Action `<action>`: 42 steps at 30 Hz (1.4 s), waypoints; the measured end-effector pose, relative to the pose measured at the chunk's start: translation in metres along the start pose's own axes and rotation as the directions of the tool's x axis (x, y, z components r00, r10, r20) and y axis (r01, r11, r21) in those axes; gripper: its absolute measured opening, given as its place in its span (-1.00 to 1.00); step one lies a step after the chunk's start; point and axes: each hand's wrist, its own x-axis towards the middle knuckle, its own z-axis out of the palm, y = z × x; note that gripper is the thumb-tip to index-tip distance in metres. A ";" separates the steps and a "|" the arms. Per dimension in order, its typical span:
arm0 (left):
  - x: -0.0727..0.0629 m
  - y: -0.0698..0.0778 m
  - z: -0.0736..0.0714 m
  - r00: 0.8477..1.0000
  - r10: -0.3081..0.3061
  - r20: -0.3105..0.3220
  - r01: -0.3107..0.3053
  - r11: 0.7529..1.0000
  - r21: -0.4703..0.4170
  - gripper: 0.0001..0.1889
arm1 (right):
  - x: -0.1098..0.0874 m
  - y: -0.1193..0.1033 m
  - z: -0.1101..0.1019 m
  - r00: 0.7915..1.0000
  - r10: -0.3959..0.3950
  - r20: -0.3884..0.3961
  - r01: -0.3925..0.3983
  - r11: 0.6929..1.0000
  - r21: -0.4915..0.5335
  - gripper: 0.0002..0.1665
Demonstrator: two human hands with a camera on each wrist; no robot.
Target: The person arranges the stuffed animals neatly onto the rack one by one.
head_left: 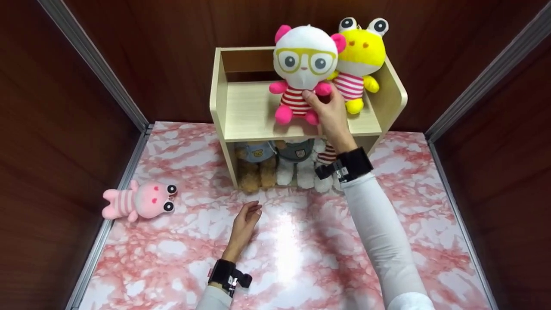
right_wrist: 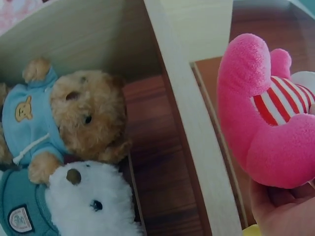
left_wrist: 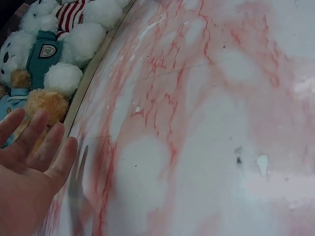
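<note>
My right hand (head_left: 333,114) grips a plush toy (head_left: 297,73) by its side, thumb across the striped belly. The toy has a white head, yellow glasses, pink ears and limbs, and a red-striped body. It is upright over the upper shelf (head_left: 249,107); its pink legs (right_wrist: 266,132) fill the right of the right wrist view. Just right of it a yellow frog plush (head_left: 361,56) in a pink-striped shirt sits against the shelf's side wall. Holding nothing, my left hand (head_left: 246,221) hovers over the marbled floor in front of the shelf, fingers relaxed and spread in the left wrist view.
Below, in the lower compartment, stand a brown bear plush (right_wrist: 88,113) in blue, a white plush (right_wrist: 93,196) in a green top and another in red stripes (left_wrist: 71,17). A pink frog plush (head_left: 137,201) lies at the left. Dark wood panels (head_left: 495,99) enclose the floor.
</note>
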 end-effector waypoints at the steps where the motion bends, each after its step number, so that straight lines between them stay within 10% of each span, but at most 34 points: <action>1: 0.000 0.000 -0.001 1.000 -0.002 -0.002 0.002 1.000 0.000 -0.62 | 0.003 0.000 0.000 1.000 0.004 0.001 -0.004 1.000 -0.009 -0.52; 42: 0.002 0.002 -0.004 1.000 0.000 0.014 0.000 1.000 0.025 -0.64 | 0.052 0.002 -0.019 0.966 0.257 0.007 -0.257 0.962 0.095 -0.70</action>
